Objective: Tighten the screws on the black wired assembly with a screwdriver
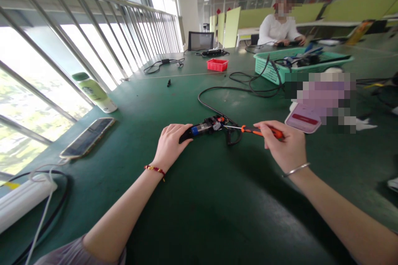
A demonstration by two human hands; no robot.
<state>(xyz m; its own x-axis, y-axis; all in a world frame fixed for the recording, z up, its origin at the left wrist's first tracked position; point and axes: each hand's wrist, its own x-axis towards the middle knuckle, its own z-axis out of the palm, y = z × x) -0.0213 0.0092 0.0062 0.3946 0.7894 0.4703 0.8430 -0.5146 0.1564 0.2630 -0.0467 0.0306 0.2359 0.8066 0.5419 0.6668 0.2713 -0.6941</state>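
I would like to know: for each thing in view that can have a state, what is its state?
Black device: held in left hand, inner parts exposed at one end
Screwdriver: gripped in right hand, tip at the device's exposed end
Green bottle: capped
Phone near railing: lying flat, screen dark
Phone at right: screen lit
Green basket: open-topped, holding items

Gripping a device (203, 128) at the green counter (192, 190) with the left hand (172, 140), pointing a screwdriver (252, 131) at it with the right hand (287, 143), just beside a phone (303, 118).
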